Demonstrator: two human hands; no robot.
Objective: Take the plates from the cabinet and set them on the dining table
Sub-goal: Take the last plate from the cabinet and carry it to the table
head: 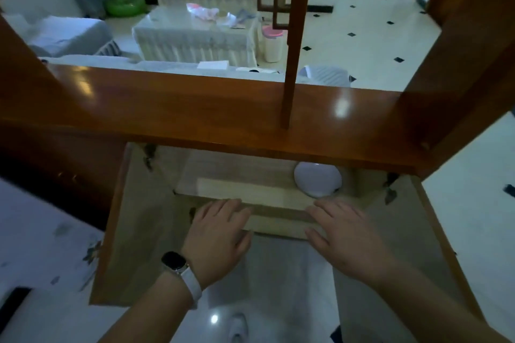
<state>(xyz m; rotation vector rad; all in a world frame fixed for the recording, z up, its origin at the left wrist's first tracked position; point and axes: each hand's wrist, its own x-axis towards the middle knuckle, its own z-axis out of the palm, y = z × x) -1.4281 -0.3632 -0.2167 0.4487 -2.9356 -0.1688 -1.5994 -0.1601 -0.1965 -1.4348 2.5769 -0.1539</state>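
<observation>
My left hand (220, 234) & right hand (342, 228) are flat and empty before the open cabinet (125, 217), because the plates (317, 179) sit at the shelf's (250, 192) right front edge, not reached yet.

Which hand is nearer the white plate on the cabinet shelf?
Right. The right hand is just below the plate, fingertips almost under its rim; the left hand is farther off to the plate's lower left.

Open cabinet (264, 184) at frame centre, plates (317, 179) inside at its upper right. Left hand (220, 237) and right hand (348, 234) side by side below, empty. Covered table (195, 33) in upper frame, behind.
</observation>
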